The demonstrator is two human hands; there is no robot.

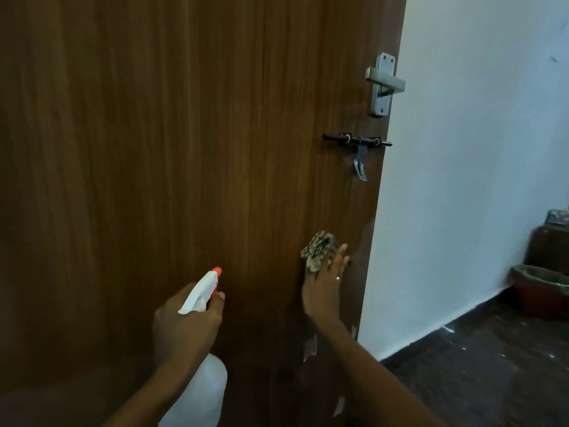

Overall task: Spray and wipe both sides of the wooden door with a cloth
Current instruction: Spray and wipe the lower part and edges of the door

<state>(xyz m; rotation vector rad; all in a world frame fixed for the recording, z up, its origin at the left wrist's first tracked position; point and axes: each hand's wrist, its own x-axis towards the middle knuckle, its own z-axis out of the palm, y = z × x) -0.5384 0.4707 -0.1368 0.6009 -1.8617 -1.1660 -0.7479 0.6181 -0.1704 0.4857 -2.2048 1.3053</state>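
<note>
Brown wooden door point(184, 149) fills most of the view, with a white wall point(477, 149) beyond its edge. The left hand point(184, 322) grips a white spray bottle point(201, 291) at the neck, its orange nozzle facing the wood. The right hand point(323, 288), fingers flat, presses a patterned cloth point(318, 248) against the door near its edge, below the black sliding bolt point(357, 140) and metal lever handle point(383, 83).

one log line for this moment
left hand: holds spray bottle | right hand: presses cloth on door below bolt
</note>
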